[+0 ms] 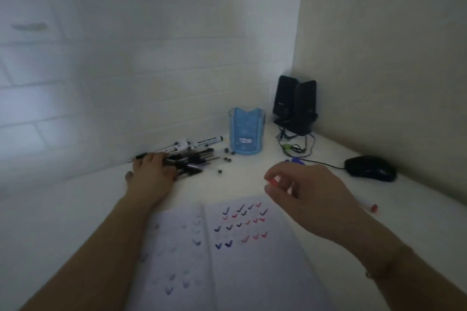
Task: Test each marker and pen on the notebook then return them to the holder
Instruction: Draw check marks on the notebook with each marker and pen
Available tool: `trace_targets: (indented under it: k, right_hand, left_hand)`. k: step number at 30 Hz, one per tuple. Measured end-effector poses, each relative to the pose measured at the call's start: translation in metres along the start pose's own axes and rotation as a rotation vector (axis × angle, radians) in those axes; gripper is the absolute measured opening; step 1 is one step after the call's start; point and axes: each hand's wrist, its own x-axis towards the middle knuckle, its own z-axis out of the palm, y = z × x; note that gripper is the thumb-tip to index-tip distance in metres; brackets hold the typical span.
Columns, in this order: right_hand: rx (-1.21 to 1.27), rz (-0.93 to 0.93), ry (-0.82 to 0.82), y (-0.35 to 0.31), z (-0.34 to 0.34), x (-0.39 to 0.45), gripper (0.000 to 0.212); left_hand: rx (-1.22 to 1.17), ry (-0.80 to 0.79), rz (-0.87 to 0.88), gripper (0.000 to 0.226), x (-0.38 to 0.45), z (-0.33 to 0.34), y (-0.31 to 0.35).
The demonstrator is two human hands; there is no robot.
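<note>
An open notebook (252, 272) lies in front of me, with red, blue and black check marks on its right page. My left hand (151, 174) rests palm down on a pile of black pens and white markers (194, 156) at the wall. Its fingers curl into the pile, and a black pen (138, 156) sticks out on its left side. My right hand (305, 199) hovers above the notebook's far right corner, pinching a small red piece (272, 182), blurred, between thumb and fingers. The blue holder (245, 131) stands upright behind, with nothing showing above its rim.
A red-capped pen (369, 206) lies on the desk right of my right hand, and blue pens (294, 160) peek out behind it. Small dark caps (227, 159) are scattered by the holder. Black speakers (294, 106), tangled cables (295, 145) and a black mouse (370, 168) fill the corner.
</note>
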Motion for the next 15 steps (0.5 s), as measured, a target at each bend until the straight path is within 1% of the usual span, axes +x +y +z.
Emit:
trace_targets:
  k: [2, 3, 4, 5, 7, 9, 10, 12, 14, 15]
  right_hand:
    - [0.025, 0.006, 0.076, -0.007, 0.015, 0.016, 0.011]
    - [0.047, 0.008, 0.111, -0.007, 0.022, 0.018, 0.009]
    - [0.035, 0.004, 0.113, -0.005, 0.028, 0.018, 0.007]
    - [-0.010, -0.002, 0.080, -0.003, 0.032, 0.015, 0.006]
    - [-0.054, -0.003, 0.003, 0.004, 0.037, 0.006, 0.010]
    - [-0.019, 0.012, -0.031, 0.010, 0.039, 0.002, 0.014]
    - [-0.003, 0.022, -0.035, 0.011, 0.039, 0.001, 0.014]
    - [0.007, 0.019, -0.044, 0.011, 0.040, 0.001, 0.011]
    - [0.017, 0.003, -0.041, 0.009, 0.040, 0.000, 0.020]
    - [0.014, -0.006, -0.048, 0.010, 0.041, 0.000, 0.020]
  left_hand:
    - [-0.010, 0.011, -0.003, 0.039, 0.003, 0.005, 0.000]
    - [-0.030, 0.042, -0.009, 0.034, 0.003, 0.006, 0.001]
    - [-0.067, 0.078, -0.021, 0.030, 0.004, 0.005, 0.002]
    - [-0.108, 0.110, -0.030, 0.028, 0.004, 0.005, 0.004]
    - [-0.149, 0.152, -0.031, 0.035, 0.006, 0.004, 0.003]
    - [-0.110, 0.116, -0.057, 0.045, 0.008, 0.004, 0.000]
    - [-0.090, 0.092, -0.077, 0.045, 0.008, 0.004, -0.002]
    - [-0.109, 0.097, -0.121, 0.042, 0.009, 0.004, -0.003]
    - [-0.130, 0.106, -0.157, 0.034, 0.009, 0.004, -0.002]
    - [-0.113, 0.090, -0.166, 0.028, 0.010, 0.004, -0.002]
